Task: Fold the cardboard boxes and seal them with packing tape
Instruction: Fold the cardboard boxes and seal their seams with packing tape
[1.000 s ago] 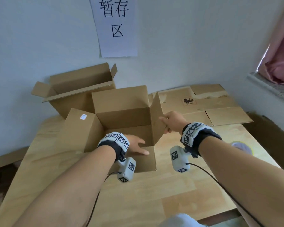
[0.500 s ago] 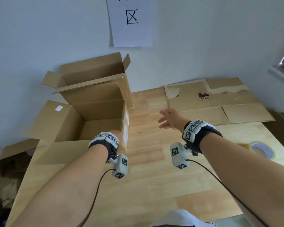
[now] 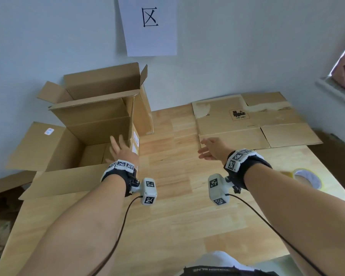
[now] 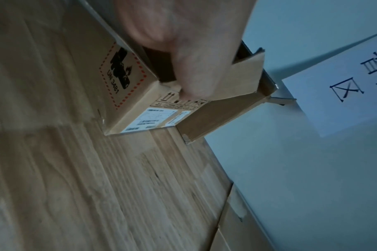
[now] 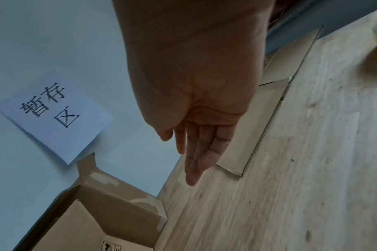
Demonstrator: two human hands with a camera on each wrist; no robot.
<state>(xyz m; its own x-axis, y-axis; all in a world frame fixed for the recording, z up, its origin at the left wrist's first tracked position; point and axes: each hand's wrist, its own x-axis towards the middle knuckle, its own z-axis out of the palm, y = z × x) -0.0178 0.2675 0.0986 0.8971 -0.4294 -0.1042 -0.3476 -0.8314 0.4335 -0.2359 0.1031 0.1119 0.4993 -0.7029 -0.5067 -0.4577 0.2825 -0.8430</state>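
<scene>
Our open box (image 3: 84, 148) shows bare cardboard inside; our left grip (image 3: 122, 151) hovers spread above it, right grip (image 3: 214, 149) flat, holding nothing.

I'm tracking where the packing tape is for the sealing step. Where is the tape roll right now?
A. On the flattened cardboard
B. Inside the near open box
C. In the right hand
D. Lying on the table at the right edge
D: the tape roll lies on the table at its right edge, beyond the right forearm; the right hand is open and empty.

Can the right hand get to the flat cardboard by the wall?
Probably yes. The right hand is open just before the flat cardboard, with nothing between them.
</scene>
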